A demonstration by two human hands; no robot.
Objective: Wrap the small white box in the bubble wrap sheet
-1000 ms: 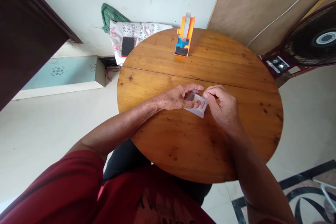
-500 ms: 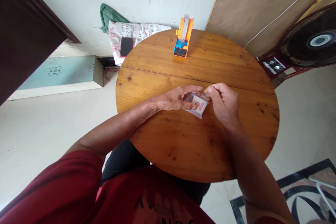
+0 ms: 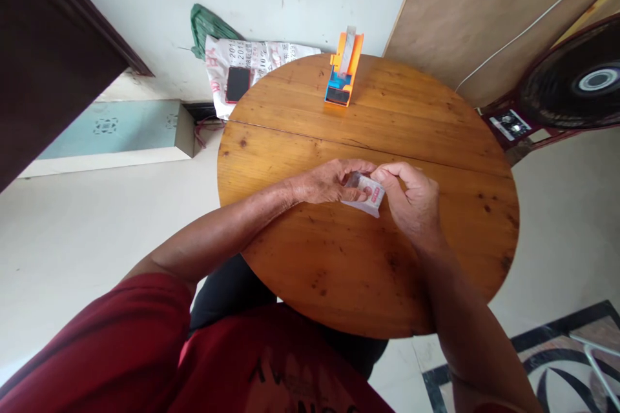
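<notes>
A small clear plastic packet [image 3: 372, 191] with red print on white is held over the middle of the wooden table. My left hand [image 3: 334, 182] is closed on it from the left, thumb across its face and fingers along the far side. At the packet's far right edge, my right hand [image 3: 411, 197] pinches with thumb and forefinger, its other fingers curled in. The fingertips of both hands are close together there, and exactly what the right fingertips grip is hidden.
An orange and blue tape dispenser [image 3: 343, 71] stands at the back of the round table [image 3: 310, 251]. Beyond the table's left rim, a phone [image 3: 237, 84] lies on a printed white sack [image 3: 216, 55]. A dark fan [image 3: 571, 77] stands at the right.
My right hand has come slightly left and down, so its pinched fingertips now meet the packet's edge. The packet has tilted a little in my left hand. The whole view has shifted slightly.
</notes>
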